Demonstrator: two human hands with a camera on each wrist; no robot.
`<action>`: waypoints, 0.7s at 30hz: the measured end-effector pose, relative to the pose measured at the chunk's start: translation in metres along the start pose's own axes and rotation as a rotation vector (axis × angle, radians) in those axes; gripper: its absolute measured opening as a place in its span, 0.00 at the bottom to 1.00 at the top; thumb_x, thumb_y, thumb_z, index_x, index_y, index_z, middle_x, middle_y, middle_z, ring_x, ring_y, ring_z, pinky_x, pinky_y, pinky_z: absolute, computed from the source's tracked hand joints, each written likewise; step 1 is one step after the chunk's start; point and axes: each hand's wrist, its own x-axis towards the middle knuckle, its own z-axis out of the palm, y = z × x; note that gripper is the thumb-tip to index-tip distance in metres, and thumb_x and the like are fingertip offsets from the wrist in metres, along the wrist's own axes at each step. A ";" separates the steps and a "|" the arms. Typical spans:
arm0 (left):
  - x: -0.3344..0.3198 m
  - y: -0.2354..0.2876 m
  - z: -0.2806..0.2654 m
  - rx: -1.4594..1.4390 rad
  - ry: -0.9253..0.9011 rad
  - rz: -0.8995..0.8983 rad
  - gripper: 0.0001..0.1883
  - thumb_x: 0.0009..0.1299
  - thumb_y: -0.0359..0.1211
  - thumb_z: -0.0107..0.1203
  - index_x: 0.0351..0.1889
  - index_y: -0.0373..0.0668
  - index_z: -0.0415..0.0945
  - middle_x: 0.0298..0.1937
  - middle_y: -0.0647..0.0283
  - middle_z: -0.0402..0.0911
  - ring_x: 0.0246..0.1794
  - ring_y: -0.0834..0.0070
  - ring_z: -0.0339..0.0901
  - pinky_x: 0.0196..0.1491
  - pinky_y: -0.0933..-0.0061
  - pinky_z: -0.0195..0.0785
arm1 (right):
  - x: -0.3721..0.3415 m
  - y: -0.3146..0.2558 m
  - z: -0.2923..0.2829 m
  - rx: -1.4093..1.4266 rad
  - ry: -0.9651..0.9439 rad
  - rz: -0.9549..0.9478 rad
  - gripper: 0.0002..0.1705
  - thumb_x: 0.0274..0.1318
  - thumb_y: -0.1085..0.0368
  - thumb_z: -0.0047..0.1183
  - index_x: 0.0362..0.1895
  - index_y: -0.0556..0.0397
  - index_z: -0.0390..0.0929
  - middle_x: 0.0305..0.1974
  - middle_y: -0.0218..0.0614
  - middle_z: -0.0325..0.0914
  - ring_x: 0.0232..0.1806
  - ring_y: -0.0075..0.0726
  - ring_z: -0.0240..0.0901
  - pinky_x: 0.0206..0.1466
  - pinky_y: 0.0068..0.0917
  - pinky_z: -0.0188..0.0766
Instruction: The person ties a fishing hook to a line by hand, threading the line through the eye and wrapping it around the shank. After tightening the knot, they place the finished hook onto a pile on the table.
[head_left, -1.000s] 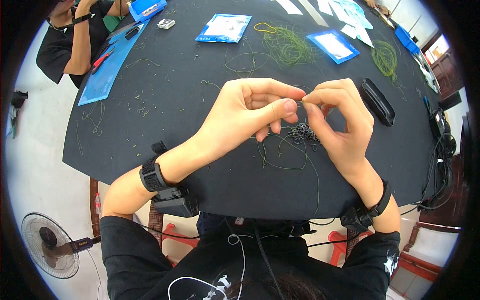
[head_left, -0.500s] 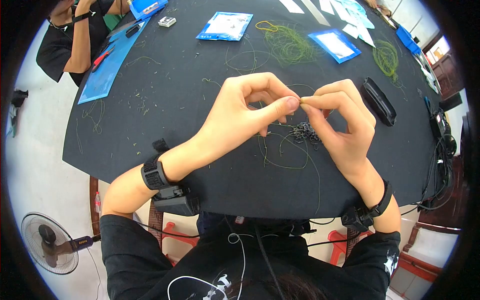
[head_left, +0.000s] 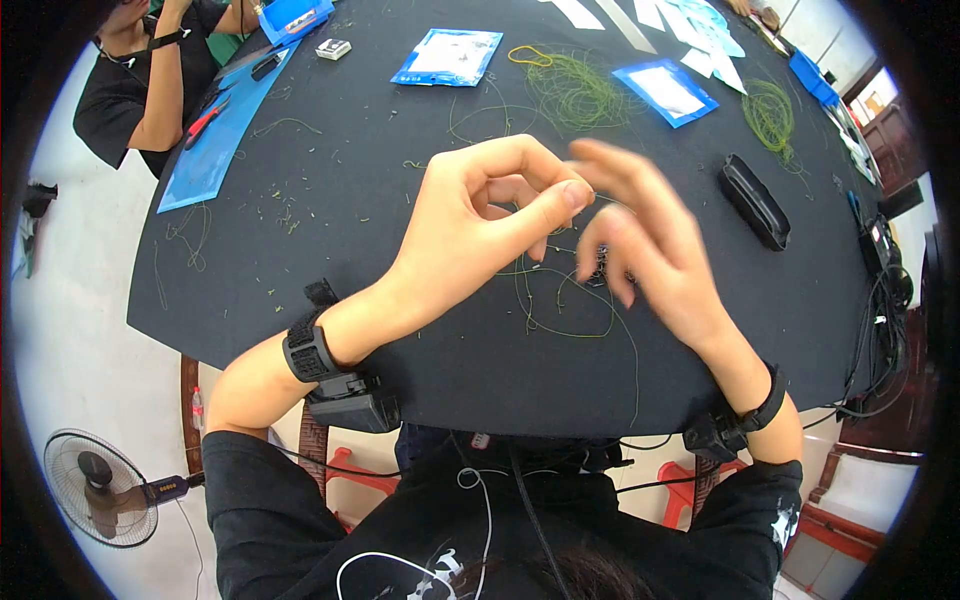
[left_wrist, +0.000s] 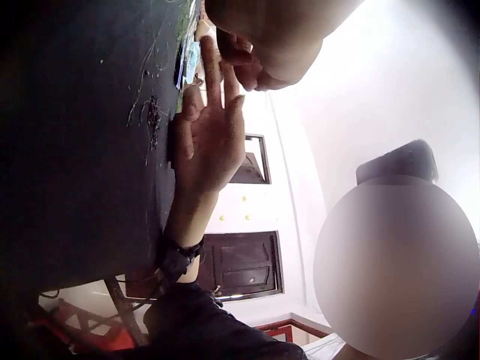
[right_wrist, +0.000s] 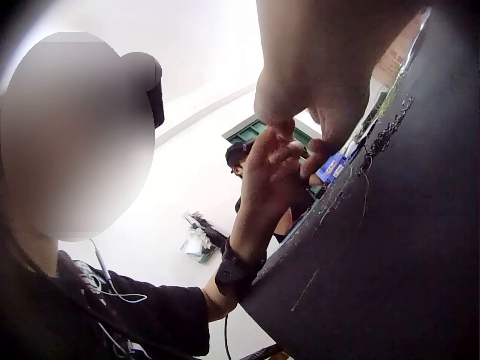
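My left hand (head_left: 490, 220) is raised over the table, its thumb and index fingertips pinching the end of a thin green line (head_left: 608, 200). Just beside it, my right hand (head_left: 655, 250) is blurred, fingers loosely spread and apart from the left fingertips. In the left wrist view the right hand (left_wrist: 210, 142) has its fingers extended. Below the hands lies a heap of small dark metal pieces (right_wrist: 384, 141), partly hidden by the right fingers in the head view. Loose green strands (head_left: 570, 333) curve across the black tabletop near the heap.
Green line coils (head_left: 575, 92) lie farther back between blue-and-white packets (head_left: 450, 57). A black oblong case (head_left: 755, 202) sits to the right. At left are a blue sheet (head_left: 200, 175), red-handled pliers (head_left: 205, 122) and scattered clippings. Another person (head_left: 150, 90) sits across the far-left corner.
My right hand has let go at the pinch point and pulled away rightward, its fingers spreading. My left hand keeps its pinch and has shifted slightly left.
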 end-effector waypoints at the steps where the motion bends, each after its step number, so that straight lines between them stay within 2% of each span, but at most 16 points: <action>1: 0.000 0.002 0.000 -0.024 -0.015 -0.007 0.08 0.66 0.34 0.53 0.36 0.38 0.75 0.22 0.70 0.75 0.18 0.92 0.67 0.14 0.92 0.48 | -0.001 -0.001 0.003 0.129 -0.146 0.200 0.28 0.58 0.66 0.45 0.61 0.56 0.53 0.50 0.42 0.68 0.30 0.22 0.70 0.27 0.17 0.69; 2: -0.001 0.003 0.000 -0.024 -0.016 -0.007 0.08 0.66 0.34 0.53 0.36 0.38 0.75 0.22 0.70 0.75 0.18 0.92 0.67 0.14 0.92 0.48 | -0.002 -0.002 0.006 0.129 -0.145 0.199 0.28 0.58 0.66 0.45 0.61 0.56 0.53 0.50 0.42 0.68 0.30 0.22 0.70 0.27 0.17 0.69; 4: -0.001 0.005 0.001 -0.092 -0.014 0.035 0.08 0.67 0.34 0.51 0.36 0.38 0.74 0.23 0.70 0.74 0.17 0.92 0.65 0.14 0.92 0.46 | -0.004 -0.004 0.012 0.268 -0.361 0.185 0.28 0.58 0.64 0.47 0.61 0.57 0.55 0.48 0.41 0.68 0.29 0.21 0.69 0.30 0.17 0.67; 5: -0.001 0.006 0.000 -0.092 -0.014 0.034 0.08 0.67 0.34 0.51 0.36 0.38 0.74 0.23 0.70 0.74 0.17 0.92 0.65 0.14 0.92 0.46 | -0.003 -0.003 0.011 0.269 -0.361 0.186 0.28 0.58 0.64 0.47 0.61 0.57 0.55 0.48 0.41 0.68 0.29 0.21 0.69 0.30 0.17 0.67; 7: 0.000 0.008 0.000 -0.184 0.044 -0.020 0.09 0.68 0.35 0.50 0.36 0.38 0.73 0.25 0.70 0.73 0.15 0.92 0.62 0.14 0.90 0.45 | 0.000 -0.002 0.005 0.163 -0.488 0.244 0.18 0.58 0.64 0.48 0.50 0.59 0.68 0.33 0.33 0.73 0.26 0.18 0.67 0.27 0.17 0.65; 8: 0.001 0.009 -0.001 -0.168 0.066 -0.035 0.10 0.69 0.37 0.49 0.37 0.38 0.72 0.26 0.71 0.71 0.14 0.93 0.57 0.15 0.90 0.44 | 0.002 -0.008 0.002 0.159 -0.470 0.251 0.11 0.59 0.63 0.47 0.38 0.59 0.75 0.21 0.25 0.69 0.24 0.15 0.62 0.26 0.15 0.60; 9: 0.002 0.010 -0.003 -0.216 0.074 -0.042 0.11 0.69 0.38 0.49 0.38 0.39 0.71 0.26 0.72 0.69 0.16 0.93 0.55 0.17 0.90 0.44 | 0.003 -0.011 -0.001 0.157 -0.431 0.214 0.13 0.60 0.61 0.46 0.34 0.58 0.76 0.19 0.23 0.66 0.22 0.13 0.58 0.24 0.14 0.56; 11: 0.005 0.012 -0.010 -0.234 0.081 -0.037 0.11 0.69 0.39 0.49 0.37 0.40 0.71 0.27 0.73 0.68 0.19 0.93 0.54 0.19 0.90 0.43 | 0.005 -0.006 -0.008 0.175 -0.274 0.159 0.14 0.60 0.58 0.45 0.33 0.57 0.75 0.20 0.22 0.67 0.22 0.12 0.58 0.23 0.13 0.55; 12: 0.005 0.014 -0.009 -0.235 0.081 -0.036 0.11 0.69 0.39 0.49 0.37 0.40 0.71 0.27 0.73 0.68 0.19 0.93 0.54 0.19 0.90 0.43 | 0.005 -0.007 -0.011 0.133 -0.206 0.179 0.15 0.60 0.56 0.45 0.38 0.55 0.74 0.27 0.23 0.70 0.23 0.11 0.58 0.23 0.12 0.55; 13: 0.005 0.014 -0.008 -0.234 0.076 -0.028 0.10 0.69 0.39 0.48 0.36 0.41 0.70 0.28 0.73 0.67 0.20 0.93 0.53 0.19 0.90 0.43 | 0.005 -0.007 -0.010 0.131 -0.206 0.179 0.15 0.60 0.56 0.45 0.38 0.55 0.74 0.27 0.23 0.70 0.23 0.11 0.58 0.23 0.12 0.55; 15: 0.003 0.016 -0.006 -0.231 0.071 -0.021 0.10 0.69 0.39 0.48 0.35 0.42 0.70 0.28 0.73 0.67 0.21 0.93 0.53 0.20 0.90 0.43 | 0.006 -0.006 -0.003 0.156 -0.137 0.143 0.17 0.59 0.57 0.47 0.47 0.53 0.69 0.39 0.27 0.73 0.26 0.11 0.60 0.23 0.10 0.56; 16: 0.002 0.017 -0.005 -0.273 0.034 -0.014 0.10 0.69 0.39 0.48 0.34 0.43 0.69 0.29 0.72 0.67 0.21 0.92 0.52 0.20 0.90 0.42 | 0.005 -0.006 -0.002 0.178 -0.227 0.191 0.25 0.58 0.57 0.48 0.56 0.53 0.60 0.53 0.33 0.67 0.31 0.14 0.65 0.24 0.10 0.59; 17: 0.000 0.018 -0.003 -0.315 -0.003 -0.008 0.09 0.69 0.39 0.47 0.33 0.43 0.68 0.29 0.72 0.66 0.21 0.92 0.52 0.20 0.90 0.42 | 0.004 -0.004 0.002 0.163 -0.295 0.178 0.32 0.56 0.59 0.51 0.61 0.54 0.54 0.59 0.39 0.60 0.36 0.19 0.68 0.29 0.12 0.65; 19: -0.003 0.022 -0.001 -0.321 -0.026 -0.005 0.09 0.69 0.38 0.46 0.34 0.44 0.67 0.29 0.71 0.65 0.21 0.92 0.51 0.19 0.89 0.42 | -0.001 0.006 0.013 0.252 -0.369 0.102 0.35 0.54 0.60 0.53 0.62 0.54 0.52 0.62 0.45 0.55 0.39 0.22 0.70 0.35 0.17 0.70; 20: -0.005 0.023 0.001 -0.376 -0.071 -0.004 0.09 0.69 0.38 0.46 0.34 0.44 0.67 0.29 0.71 0.65 0.21 0.92 0.51 0.19 0.89 0.41 | -0.003 0.009 0.018 0.308 -0.387 0.103 0.33 0.54 0.62 0.53 0.61 0.54 0.54 0.55 0.44 0.64 0.39 0.23 0.70 0.40 0.20 0.71; 21: -0.006 0.024 0.002 -0.432 -0.117 -0.003 0.09 0.69 0.38 0.46 0.34 0.44 0.67 0.29 0.71 0.65 0.21 0.92 0.51 0.19 0.89 0.41 | -0.003 0.008 0.018 0.308 -0.383 0.101 0.33 0.54 0.62 0.53 0.61 0.54 0.54 0.55 0.44 0.64 0.39 0.23 0.70 0.40 0.20 0.71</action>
